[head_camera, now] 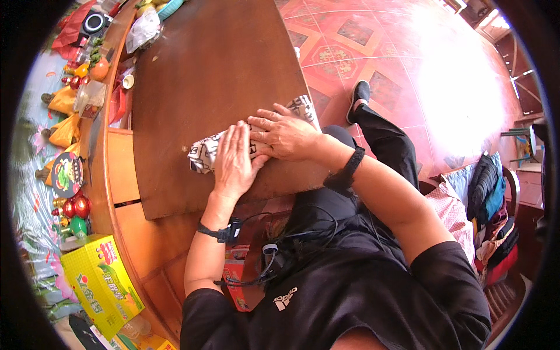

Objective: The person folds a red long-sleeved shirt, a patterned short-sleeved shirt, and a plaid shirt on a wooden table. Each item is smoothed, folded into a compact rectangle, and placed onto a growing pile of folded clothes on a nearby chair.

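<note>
A roll of white cloth with a bold black print [202,153] lies slantwise on the brown wooden table [210,65], close to the table's near edge. Its left end looks bunched and creased. My left hand [235,162] rests flat across the middle of the roll, fingers straight and side by side, thumb out. Just right of it, my right hand [286,136] spreads its fingers over the roll, its fingertips almost meeting the left hand. Neither hand has its fingers wrapped around the cloth. Both hands hide much of the roll; its right end [302,107] shows past my right hand.
Left of the table runs a wooden cabinet [127,164] bearing a yellow carton [103,280], ornaments and a clear container [90,98]. A plastic bag [144,30] lies at the table's far left. Clothes [485,210] are piled on a chair at right. Cables [306,236] cross my lap.
</note>
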`<state>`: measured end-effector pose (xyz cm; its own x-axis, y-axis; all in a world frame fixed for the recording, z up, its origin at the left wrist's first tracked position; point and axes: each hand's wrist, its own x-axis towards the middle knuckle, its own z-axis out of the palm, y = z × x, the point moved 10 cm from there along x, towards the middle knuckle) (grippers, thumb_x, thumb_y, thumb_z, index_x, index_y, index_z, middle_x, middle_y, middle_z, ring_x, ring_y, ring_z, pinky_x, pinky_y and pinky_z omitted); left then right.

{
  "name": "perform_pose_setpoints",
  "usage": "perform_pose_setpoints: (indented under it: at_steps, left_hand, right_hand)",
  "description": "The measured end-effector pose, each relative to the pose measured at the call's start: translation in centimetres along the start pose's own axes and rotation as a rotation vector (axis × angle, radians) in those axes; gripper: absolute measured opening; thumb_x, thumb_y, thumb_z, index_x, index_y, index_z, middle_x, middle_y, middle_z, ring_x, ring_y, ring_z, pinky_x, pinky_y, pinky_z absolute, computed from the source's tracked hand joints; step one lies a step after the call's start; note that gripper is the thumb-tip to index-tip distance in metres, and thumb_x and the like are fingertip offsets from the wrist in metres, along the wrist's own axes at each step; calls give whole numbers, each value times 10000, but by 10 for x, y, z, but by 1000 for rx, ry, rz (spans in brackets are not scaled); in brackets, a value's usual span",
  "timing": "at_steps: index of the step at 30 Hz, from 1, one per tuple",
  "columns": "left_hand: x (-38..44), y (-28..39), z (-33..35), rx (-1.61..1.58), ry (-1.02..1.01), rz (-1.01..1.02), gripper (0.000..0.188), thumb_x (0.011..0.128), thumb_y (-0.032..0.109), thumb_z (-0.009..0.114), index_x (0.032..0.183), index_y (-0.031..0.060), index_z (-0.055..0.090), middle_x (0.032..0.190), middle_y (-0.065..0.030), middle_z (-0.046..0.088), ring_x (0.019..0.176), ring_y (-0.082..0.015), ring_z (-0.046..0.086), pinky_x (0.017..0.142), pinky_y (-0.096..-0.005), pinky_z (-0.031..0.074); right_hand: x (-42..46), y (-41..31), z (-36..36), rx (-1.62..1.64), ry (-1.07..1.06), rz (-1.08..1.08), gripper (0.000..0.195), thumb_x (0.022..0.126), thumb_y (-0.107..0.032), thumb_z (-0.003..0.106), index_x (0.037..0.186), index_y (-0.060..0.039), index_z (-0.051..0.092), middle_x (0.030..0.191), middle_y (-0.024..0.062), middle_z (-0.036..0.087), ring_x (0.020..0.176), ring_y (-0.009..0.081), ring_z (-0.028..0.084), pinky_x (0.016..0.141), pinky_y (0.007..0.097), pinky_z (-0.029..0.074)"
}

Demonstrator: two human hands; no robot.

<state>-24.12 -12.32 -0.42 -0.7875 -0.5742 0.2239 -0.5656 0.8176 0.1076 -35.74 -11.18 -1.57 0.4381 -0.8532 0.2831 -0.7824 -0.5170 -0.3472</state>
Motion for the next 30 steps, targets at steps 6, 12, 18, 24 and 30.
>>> perform_pose_setpoints:
  at_steps: [6,12,18,24,30]
  left_hand:
    - [-16,-33,3,55,2,-69,1042,1028,760,520,1664,-51,370,1678,-310,439,1551,-467,433,1288,-605,290]
    - [-28,-45,1,75,24,-104,1100,998,811,512,1654,-61,374,1657,-337,436,1538,-500,419,1289,-646,263]
    - [-38,-50,5,42,32,-126,1188,919,858,590,1679,-23,347,1690,-302,404,1569,-482,375,1297,-661,230]
    - [-40,-49,2,55,59,-119,1160,914,828,641,1670,-8,368,1676,-287,424,1545,-479,397,1277,-644,264]
    - [-22,-42,-2,86,54,-71,1091,894,772,704,1586,-43,492,1576,-289,534,1458,-475,484,1258,-620,321]
  right_hand:
    - [-5,20,-8,-46,-10,10,709,1099,-608,527,1619,-125,534,1667,198,509,1564,381,459,1301,559,337]
    - [-18,58,-16,-41,-46,95,803,1108,-679,431,1622,-70,525,1687,168,502,1590,361,431,1327,538,288]
    - [-28,78,-21,-41,-64,209,796,1114,-652,463,1649,-63,485,1738,178,422,1659,363,296,1357,584,188]
    - [-26,89,-22,-62,-6,303,697,1099,-593,534,1583,-94,585,1740,218,393,1656,400,272,1344,608,192]
    - [-69,130,-22,279,319,744,741,1062,-493,626,1639,-57,470,1716,311,362,1593,481,364,1295,535,353]
